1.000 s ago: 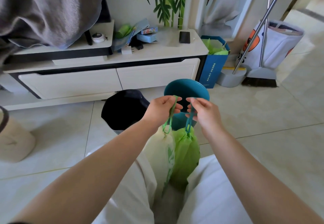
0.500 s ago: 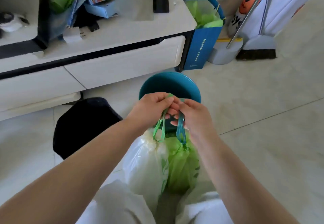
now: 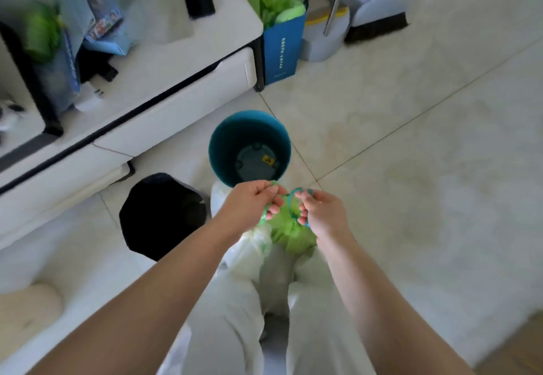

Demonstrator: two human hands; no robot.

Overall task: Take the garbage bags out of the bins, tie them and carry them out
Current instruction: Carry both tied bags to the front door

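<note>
Tying step: left hand pinches the white bag's string, right hand the green bag's; next, probably knot the 2 together

thin crinkled plastic bags, smooth plastic bin, glossy floor tiles

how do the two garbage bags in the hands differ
The white bag hangs from the left hand by a green drawstring; the green bag hangs from the right hand by a teal drawstring. The white bag looks bulkier than the green bag. Both are gathered at the top, side by side.
</note>
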